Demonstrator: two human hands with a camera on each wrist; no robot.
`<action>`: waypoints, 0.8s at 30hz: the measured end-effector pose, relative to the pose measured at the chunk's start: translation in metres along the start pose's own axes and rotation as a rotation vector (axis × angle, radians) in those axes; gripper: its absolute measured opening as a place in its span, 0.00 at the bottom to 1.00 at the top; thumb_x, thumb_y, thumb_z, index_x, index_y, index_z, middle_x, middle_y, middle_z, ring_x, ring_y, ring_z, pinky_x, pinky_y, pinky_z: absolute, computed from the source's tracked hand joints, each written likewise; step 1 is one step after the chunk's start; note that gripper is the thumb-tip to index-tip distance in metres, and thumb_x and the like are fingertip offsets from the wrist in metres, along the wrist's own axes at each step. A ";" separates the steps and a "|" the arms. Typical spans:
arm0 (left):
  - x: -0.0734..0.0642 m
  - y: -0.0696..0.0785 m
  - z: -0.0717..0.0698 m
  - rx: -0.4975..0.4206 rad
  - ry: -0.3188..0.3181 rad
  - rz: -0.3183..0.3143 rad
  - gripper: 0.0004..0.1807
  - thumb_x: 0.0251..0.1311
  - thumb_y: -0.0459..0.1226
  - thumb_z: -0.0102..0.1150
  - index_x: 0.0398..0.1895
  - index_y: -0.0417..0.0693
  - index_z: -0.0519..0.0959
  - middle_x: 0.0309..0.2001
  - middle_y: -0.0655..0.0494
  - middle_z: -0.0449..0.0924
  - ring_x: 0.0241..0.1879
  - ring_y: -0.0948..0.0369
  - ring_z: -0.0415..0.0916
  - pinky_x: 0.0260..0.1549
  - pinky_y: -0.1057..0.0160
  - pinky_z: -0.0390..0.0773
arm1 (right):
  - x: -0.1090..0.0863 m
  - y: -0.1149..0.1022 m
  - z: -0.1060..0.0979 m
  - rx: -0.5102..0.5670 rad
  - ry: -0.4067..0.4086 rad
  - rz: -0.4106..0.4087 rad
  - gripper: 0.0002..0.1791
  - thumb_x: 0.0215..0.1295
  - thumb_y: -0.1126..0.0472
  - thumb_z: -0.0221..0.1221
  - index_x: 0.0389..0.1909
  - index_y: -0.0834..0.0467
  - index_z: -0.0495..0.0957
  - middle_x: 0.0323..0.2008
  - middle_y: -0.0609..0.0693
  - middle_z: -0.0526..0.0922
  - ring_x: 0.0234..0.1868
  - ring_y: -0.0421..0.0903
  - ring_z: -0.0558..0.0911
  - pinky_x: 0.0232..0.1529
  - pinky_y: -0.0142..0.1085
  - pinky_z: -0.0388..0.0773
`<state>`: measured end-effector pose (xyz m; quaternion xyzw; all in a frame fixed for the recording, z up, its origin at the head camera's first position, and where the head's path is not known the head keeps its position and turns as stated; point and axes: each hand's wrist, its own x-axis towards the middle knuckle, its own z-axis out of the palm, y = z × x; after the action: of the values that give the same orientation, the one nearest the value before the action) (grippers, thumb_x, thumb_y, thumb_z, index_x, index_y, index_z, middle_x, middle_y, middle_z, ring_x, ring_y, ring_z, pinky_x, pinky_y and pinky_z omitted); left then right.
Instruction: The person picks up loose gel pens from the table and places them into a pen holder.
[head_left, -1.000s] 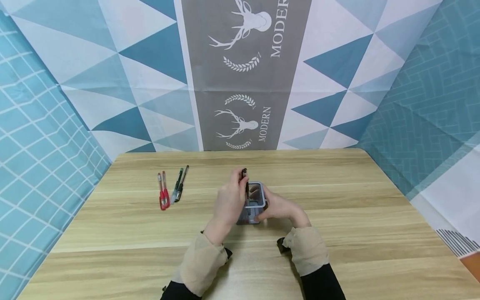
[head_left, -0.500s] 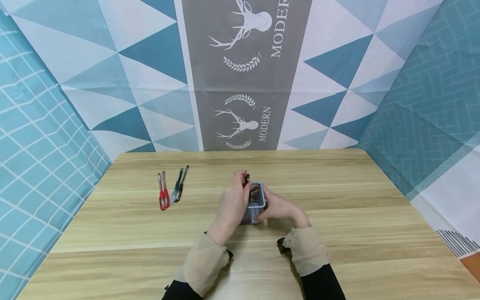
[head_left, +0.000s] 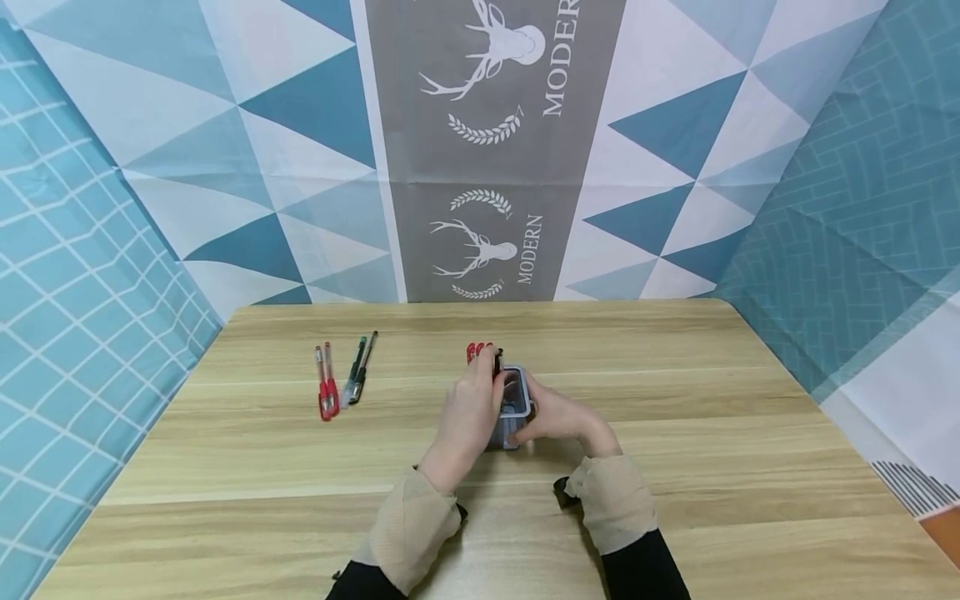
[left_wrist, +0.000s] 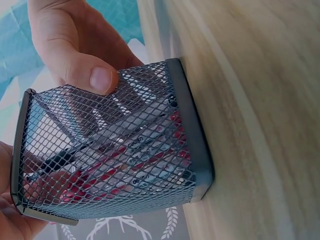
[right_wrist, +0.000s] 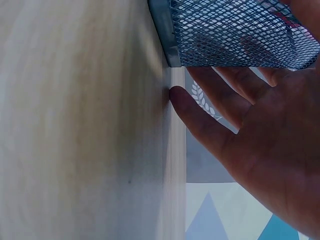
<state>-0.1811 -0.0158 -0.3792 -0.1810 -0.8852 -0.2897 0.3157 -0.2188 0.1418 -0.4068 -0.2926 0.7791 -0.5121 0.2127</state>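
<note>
A dark mesh pen holder [head_left: 504,433] stands on the table between both hands. My left hand [head_left: 467,417] is at its upper left rim and pinches a black pen [head_left: 498,360], whose lower part is hidden by the fingers. Several red pen ends [head_left: 480,348] show just beyond that hand. Through the mesh in the left wrist view, red pens [left_wrist: 135,162] and a black-ended pen lie slanted inside the holder. My right hand [head_left: 558,412] grips the holder from the right, its thumb [left_wrist: 90,75] pressed on the near wall and its other fingers behind.
Left of the hands, two red pens [head_left: 327,392] lie side by side on the wooden table [head_left: 720,467]. Next to them are a green-ended pen [head_left: 356,367] and a black pen [head_left: 365,367]. A patterned cloth backdrop [head_left: 315,167] rises behind the table.
My left hand has shifted slightly right and down with the black pen, which sits lower at the holder. Red pen ends have come into view behind it. The right hand keeps its place.
</note>
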 end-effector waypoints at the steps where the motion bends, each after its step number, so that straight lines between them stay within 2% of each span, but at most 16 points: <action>1: 0.000 0.000 0.001 0.008 0.007 -0.001 0.18 0.57 0.32 0.57 0.49 0.37 0.67 0.37 0.41 0.79 0.30 0.50 0.81 0.23 0.59 0.80 | 0.000 0.000 0.000 0.000 0.000 0.000 0.51 0.37 0.69 0.68 0.63 0.56 0.49 0.52 0.60 0.72 0.48 0.53 0.75 0.55 0.41 0.69; 5: 0.000 -0.001 0.002 0.107 0.078 0.018 0.19 0.51 0.33 0.63 0.46 0.38 0.70 0.33 0.45 0.81 0.30 0.54 0.79 0.33 0.63 0.75 | -0.001 0.001 0.000 -0.009 0.007 -0.003 0.51 0.37 0.69 0.68 0.63 0.56 0.50 0.52 0.59 0.72 0.48 0.51 0.75 0.55 0.41 0.69; 8: 0.001 -0.003 0.004 0.178 0.143 0.018 0.21 0.46 0.34 0.67 0.44 0.42 0.73 0.30 0.49 0.82 0.28 0.56 0.77 0.32 0.60 0.66 | 0.000 0.002 0.000 -0.032 0.010 -0.019 0.50 0.38 0.69 0.68 0.63 0.57 0.50 0.52 0.59 0.72 0.47 0.49 0.76 0.53 0.39 0.70; 10: 0.001 -0.004 0.004 0.191 0.165 0.004 0.21 0.44 0.34 0.68 0.43 0.43 0.73 0.28 0.50 0.82 0.27 0.57 0.77 0.32 0.61 0.64 | 0.000 0.003 0.000 -0.041 0.012 -0.015 0.50 0.38 0.68 0.68 0.63 0.56 0.50 0.51 0.58 0.73 0.46 0.47 0.76 0.52 0.37 0.70; 15: 0.001 -0.005 0.004 0.184 0.153 -0.020 0.21 0.44 0.34 0.68 0.44 0.45 0.73 0.26 0.52 0.81 0.26 0.58 0.77 0.32 0.60 0.64 | 0.000 0.001 0.001 -0.021 0.016 0.027 0.51 0.38 0.69 0.69 0.63 0.56 0.50 0.52 0.58 0.72 0.47 0.49 0.75 0.53 0.38 0.69; 21: 0.002 -0.006 0.003 0.172 0.109 -0.043 0.23 0.44 0.36 0.68 0.46 0.46 0.72 0.19 0.56 0.76 0.23 0.58 0.74 0.34 0.60 0.64 | 0.000 0.000 0.000 -0.020 0.013 0.018 0.51 0.39 0.69 0.69 0.64 0.56 0.49 0.55 0.58 0.70 0.51 0.52 0.73 0.56 0.44 0.67; 24: 0.002 -0.006 0.002 0.174 0.091 -0.050 0.24 0.45 0.37 0.68 0.47 0.46 0.72 0.21 0.56 0.77 0.24 0.58 0.74 0.33 0.60 0.64 | 0.000 0.001 0.000 -0.024 0.013 0.015 0.51 0.39 0.69 0.69 0.64 0.56 0.49 0.54 0.58 0.71 0.51 0.52 0.74 0.56 0.43 0.67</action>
<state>-0.1867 -0.0187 -0.3816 -0.1173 -0.8961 -0.2275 0.3627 -0.2188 0.1420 -0.4081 -0.2858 0.7888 -0.5029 0.2078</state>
